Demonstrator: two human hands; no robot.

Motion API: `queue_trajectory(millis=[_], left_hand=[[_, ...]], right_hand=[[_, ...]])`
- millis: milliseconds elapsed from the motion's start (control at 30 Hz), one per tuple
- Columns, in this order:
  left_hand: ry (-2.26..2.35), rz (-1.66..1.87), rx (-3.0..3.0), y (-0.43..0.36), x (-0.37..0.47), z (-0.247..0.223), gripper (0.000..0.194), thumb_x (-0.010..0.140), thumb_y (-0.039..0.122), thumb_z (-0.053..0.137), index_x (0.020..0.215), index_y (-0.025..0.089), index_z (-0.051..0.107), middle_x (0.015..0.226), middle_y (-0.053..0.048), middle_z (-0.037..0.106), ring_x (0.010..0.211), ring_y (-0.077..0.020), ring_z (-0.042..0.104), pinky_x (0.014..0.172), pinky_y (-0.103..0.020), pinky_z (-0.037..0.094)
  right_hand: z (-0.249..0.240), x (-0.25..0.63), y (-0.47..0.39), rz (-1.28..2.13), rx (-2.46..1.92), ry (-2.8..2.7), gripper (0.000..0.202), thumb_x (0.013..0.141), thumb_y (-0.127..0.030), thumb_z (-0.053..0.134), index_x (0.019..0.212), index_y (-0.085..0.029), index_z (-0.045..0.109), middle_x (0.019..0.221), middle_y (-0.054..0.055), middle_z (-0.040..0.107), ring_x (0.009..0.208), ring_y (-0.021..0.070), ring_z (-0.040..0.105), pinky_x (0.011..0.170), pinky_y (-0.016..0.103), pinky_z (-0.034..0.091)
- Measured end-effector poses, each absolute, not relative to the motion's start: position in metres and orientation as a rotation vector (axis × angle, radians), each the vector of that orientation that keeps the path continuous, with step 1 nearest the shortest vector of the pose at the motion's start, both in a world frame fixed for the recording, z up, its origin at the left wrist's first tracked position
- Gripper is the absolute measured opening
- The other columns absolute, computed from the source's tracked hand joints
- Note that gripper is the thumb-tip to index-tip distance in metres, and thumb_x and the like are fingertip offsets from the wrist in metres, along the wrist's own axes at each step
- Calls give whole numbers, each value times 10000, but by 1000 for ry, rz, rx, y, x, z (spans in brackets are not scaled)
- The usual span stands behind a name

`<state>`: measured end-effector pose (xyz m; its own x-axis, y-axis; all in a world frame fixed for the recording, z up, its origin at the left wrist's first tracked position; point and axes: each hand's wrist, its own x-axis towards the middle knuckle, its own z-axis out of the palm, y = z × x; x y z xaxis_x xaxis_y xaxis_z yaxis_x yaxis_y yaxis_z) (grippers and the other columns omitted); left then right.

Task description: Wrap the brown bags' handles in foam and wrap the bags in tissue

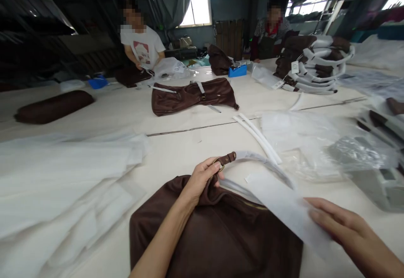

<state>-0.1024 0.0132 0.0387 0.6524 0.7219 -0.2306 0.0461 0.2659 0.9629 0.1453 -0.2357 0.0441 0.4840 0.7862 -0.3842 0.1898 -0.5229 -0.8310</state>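
A dark brown handbag (233, 236) lies on the table right in front of me, its zipper edge facing away. My left hand (203, 177) is closed at the bag's top, pinching the brass ring (221, 165) where the strap's brown leather end tab (227, 159) joins. From that tab the handle (268, 160), wrapped in white, arcs to the right. My right hand (341, 223) grips a strip of thin white wrapping sheet (284, 206), which stretches over the bag's right edge toward the handle. The right fingertips and the sheet's near end are blurred.
White sheets (78, 193) cover the table's left. White foam strips (259, 137) and clear plastic bags (303, 143) lie at right. Beyond are another brown bag (192, 94), a rolled brown piece (55, 106) and stacked bags (315, 63). Two people (142, 42) stand across the table.
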Motion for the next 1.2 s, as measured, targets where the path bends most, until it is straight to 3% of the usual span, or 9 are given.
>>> queue_trajectory(millis=[67,167,267,367,500,667,800,933,1200], left_hand=[[751,529,1245,12,-105,41,475,829,494,676,1145,140,655,693,-6,628,493,-81,505,499,-193,347],[731,540,1254,10,-109,45,499,826,509,683,1157,136,652,695,-7,623,499,-83,508,504,-197,351],[733,524,1244,9,-113,48,501,828,509,688,1159,136,640,690,-10,628,502,-84,515,507,-196,354],[735,506,1227,8,-114,47,491,811,521,704,1118,144,632,683,-10,638,497,-87,519,501,-195,358],[791,499,1157,7,-112,42,462,746,554,748,916,159,579,644,-11,651,483,-86,532,499,-182,381],[914,547,1026,8,-108,34,535,658,533,826,880,189,481,658,-9,662,515,-122,607,514,-200,452],[916,553,979,10,-108,34,565,615,512,862,919,159,544,653,-9,654,481,-119,588,473,-200,432],[881,504,974,10,-109,34,501,636,532,842,761,101,619,528,-51,612,429,-123,533,403,-203,335],[803,568,948,9,-102,32,453,622,491,858,784,108,680,602,-10,610,502,-104,502,498,-218,398]], right_hand=[[41,127,-184,1113,-1851,-921,372,754,-456,606,969,-199,767,952,58,758,902,281,688,804,337,540],[25,101,-117,1153,-1738,-998,246,669,-243,566,813,-183,755,759,29,716,719,214,623,683,298,479],[11,75,-71,1176,-1619,-950,161,593,-155,545,650,-175,695,618,7,634,632,173,543,628,278,427],[8,55,-48,1268,-1460,-853,108,630,-215,555,671,-171,644,569,-4,582,594,164,535,600,279,443],[20,48,-43,1371,-1228,-728,224,707,-360,584,816,-166,605,705,38,653,637,180,603,631,323,521],[36,65,-45,1325,-1027,-593,312,638,-363,755,840,-156,639,804,56,698,672,184,626,618,317,542],[34,73,-44,1323,-1193,-638,336,586,-383,779,792,-152,648,698,26,672,613,165,589,560,280,499],[24,70,-46,1372,-1305,-717,371,606,-433,775,819,-160,642,680,10,667,579,152,563,540,267,464],[24,73,-66,1440,-1253,-802,431,710,-512,771,931,-166,639,761,24,665,640,156,603,597,286,533]])
